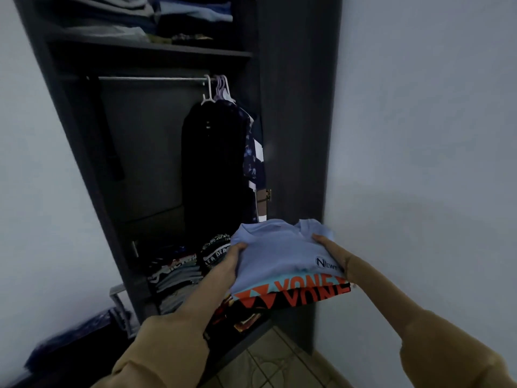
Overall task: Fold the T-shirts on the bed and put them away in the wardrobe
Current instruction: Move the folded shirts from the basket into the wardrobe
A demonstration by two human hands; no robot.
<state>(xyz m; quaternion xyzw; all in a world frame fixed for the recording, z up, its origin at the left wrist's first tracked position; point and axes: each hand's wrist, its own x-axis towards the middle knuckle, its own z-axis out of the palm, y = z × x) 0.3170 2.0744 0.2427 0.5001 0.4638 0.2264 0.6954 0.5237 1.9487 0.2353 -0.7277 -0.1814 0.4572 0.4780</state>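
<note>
The tall dark-grey wooden wardrobe [291,107] stands open between pale walls, its door swung to the right. Inside, a metal hanging rail [151,79] carries a few dark garments on white plastic hangers [218,152]; an upper shelf [151,49] holds folded pale-blue and grey clothes, and at the bottom a low pile of folded printed shirts [179,275] already lies on the wardrobe floor.

In front of the lower opening, just above and to the right of that pile, hangs the stack of folded T-shirts [285,264]: a plain light-blue cotton one with a small round logo on top, then a black one with orange lettering, and more dark printed ones below. It is carried in the air, not yet set down.

The left hand [229,264] grips the stack's left edge, thumb on top and fingers curled under it. The right hand [333,253] holds the right edge the same way, thumb lying on the blue cloth.

I judge the stack light but soft and floppy. The lower shirts already sag and fan out at the near edge, so the layers would slide apart if tilted. Best hold is as now: both sides, fingers well under the bottom shirt, kept level until it rests on the pile.
</note>
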